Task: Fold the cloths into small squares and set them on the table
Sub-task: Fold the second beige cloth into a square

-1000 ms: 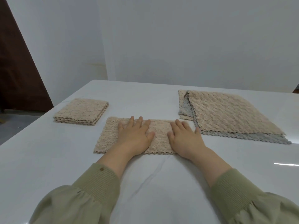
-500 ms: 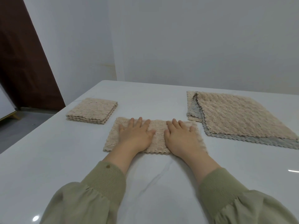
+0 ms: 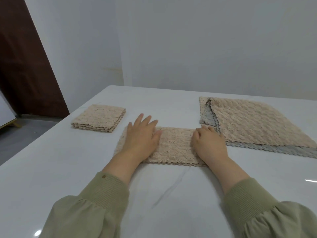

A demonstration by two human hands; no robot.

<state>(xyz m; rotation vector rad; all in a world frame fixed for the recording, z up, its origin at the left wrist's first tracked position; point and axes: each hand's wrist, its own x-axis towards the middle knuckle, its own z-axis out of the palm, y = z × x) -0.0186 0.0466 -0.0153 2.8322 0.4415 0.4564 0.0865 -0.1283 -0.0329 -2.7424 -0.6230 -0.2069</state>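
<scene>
Pinning left half of cloth [image 3: 175, 145] with spread left hand [image 3: 143, 134]. Gripping right end in curled right hand [image 3: 208, 143], likely to fold leftward.

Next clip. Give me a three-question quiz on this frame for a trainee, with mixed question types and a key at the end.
1. True or false: the left hand lies flat, fingers straight, on the beige strip.
2. What colour shows beneath the top cloth of the unfolded pile? A. grey B. blue C. green
3. Fill in: the right hand has its fingers ___ on the strip's end.
Key: 1 true; 2 A; 3 curled.
</scene>
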